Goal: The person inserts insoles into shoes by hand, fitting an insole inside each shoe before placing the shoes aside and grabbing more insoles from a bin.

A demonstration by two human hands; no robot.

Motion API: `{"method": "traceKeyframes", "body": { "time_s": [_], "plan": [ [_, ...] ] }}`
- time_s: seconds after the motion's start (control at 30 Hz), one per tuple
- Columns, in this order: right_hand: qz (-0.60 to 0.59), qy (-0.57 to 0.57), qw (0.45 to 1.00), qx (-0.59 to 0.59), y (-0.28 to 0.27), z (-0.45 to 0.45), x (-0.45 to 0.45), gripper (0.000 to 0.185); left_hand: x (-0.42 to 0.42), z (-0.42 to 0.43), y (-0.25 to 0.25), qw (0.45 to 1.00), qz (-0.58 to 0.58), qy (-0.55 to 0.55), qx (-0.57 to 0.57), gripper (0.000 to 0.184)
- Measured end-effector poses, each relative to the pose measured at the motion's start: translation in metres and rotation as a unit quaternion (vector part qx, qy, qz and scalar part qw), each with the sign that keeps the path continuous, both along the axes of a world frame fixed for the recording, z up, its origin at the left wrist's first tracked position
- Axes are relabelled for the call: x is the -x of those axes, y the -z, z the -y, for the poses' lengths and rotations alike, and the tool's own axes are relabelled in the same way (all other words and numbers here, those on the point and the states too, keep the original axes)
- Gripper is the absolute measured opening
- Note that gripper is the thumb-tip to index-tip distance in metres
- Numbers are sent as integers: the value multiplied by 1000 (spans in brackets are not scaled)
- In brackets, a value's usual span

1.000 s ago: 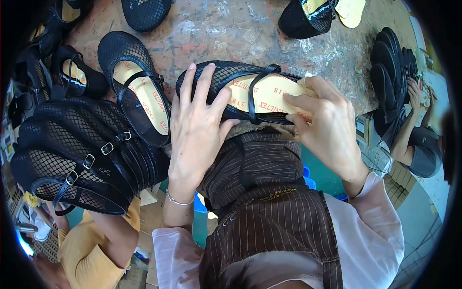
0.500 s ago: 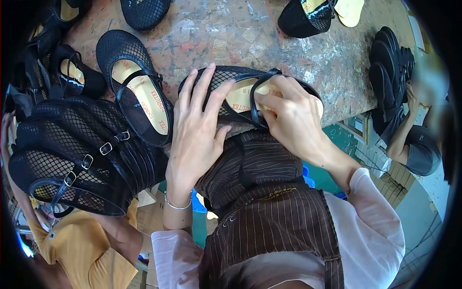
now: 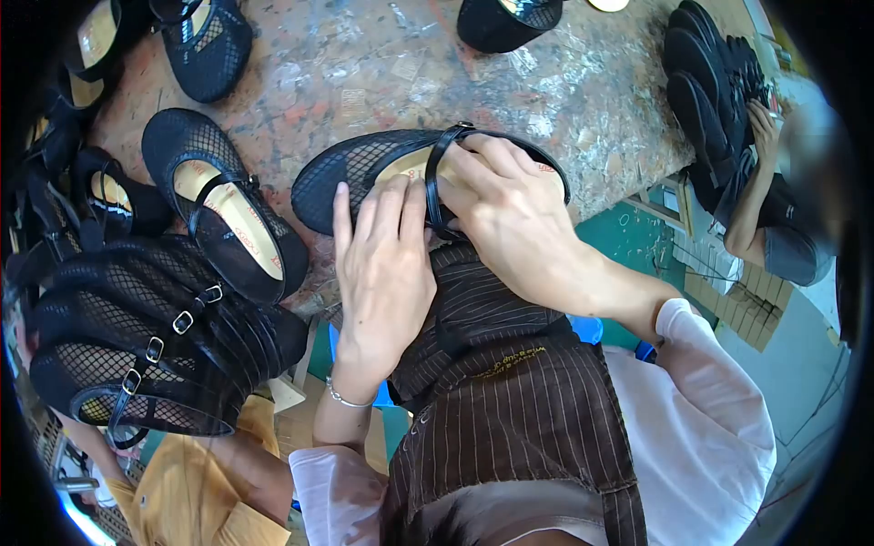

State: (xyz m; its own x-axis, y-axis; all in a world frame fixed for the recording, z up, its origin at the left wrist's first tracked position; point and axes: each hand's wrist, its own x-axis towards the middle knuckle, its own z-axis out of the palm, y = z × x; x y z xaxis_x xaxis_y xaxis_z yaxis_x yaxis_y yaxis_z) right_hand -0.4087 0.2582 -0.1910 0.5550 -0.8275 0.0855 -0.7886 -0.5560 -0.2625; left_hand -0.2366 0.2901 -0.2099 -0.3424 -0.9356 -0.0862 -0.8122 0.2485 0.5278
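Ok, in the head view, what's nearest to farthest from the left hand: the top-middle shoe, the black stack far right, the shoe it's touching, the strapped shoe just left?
1. Touched shoe: right at the left hand.
2. Strapped shoe: just left.
3. Top-middle shoe: up and rightward.
4. Black stack: far right.

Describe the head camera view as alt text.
A person's right hand reaches into a black mesh shoe at the edge of a worn table; the left hand touches its front. A row of buckled shoes lies to the left.
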Motion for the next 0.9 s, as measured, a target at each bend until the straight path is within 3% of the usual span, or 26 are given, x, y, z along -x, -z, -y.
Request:
{"method": "traceKeyframes", "body": {
  "time_s": [0.07,0.1,0.13,0.2,0.23,0.3,0.43,0.63,0.9],
  "plan": [
    [80,72,994,-19,-20,-3,20,22,-4,3,-3,999,38,34,-8,43],
    [75,58,995,-21,-22,-3,24,33,-3,3,-4,999,28,30,-23,46],
    [72,61,995,-22,-32,-2,28,33,-2,4,-5,999,25,34,-24,46],
    [27,216,974,-70,-55,2,37,45,-1,5,-6,995,79,64,-6,52],
    [25,222,972,-70,-49,0,42,45,-1,5,-4,993,88,72,-17,58],
    [60,252,948,-183,-31,-1,52,53,3,5,-11,994,82,68,-32,60],
    [12,228,942,-244,-22,10,53,56,13,0,-13,993,88,53,-55,69],
    [-93,171,950,-245,-17,21,46,55,17,-4,-11,994,89,39,-53,74],
    [-76,208,944,-243,-8,29,43,38,32,-5,3,998,29,29,-50,75]
  ]
}}
